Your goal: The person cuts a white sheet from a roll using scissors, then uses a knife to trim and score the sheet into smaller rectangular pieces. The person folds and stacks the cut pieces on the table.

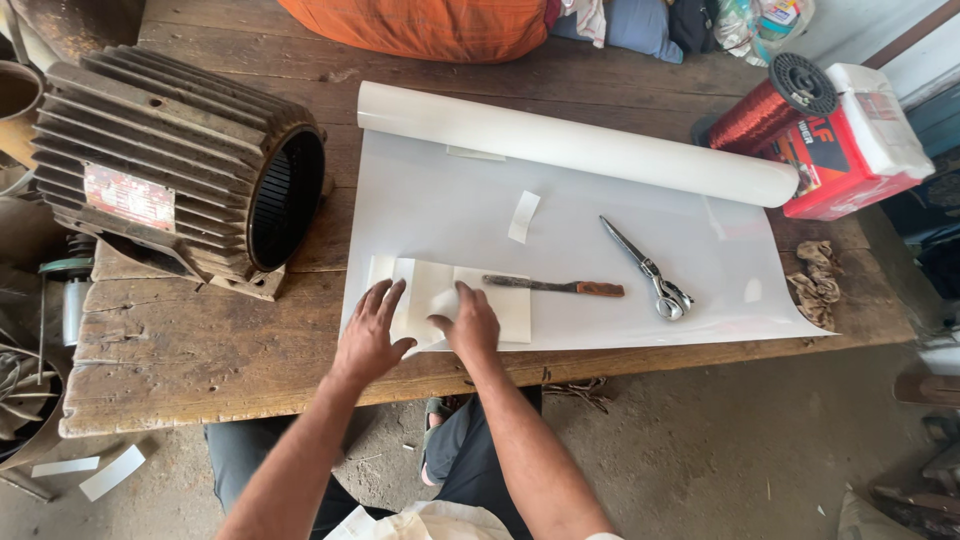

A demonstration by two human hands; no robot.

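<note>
Head view: left hand (370, 335), right hand (470, 325) flat, spread on white paper piece (500, 305); red box (850, 150) far right.

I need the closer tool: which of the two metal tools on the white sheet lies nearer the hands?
The knife with the rusty handle, just right of the right hand; the scissors lie farther right.
</note>
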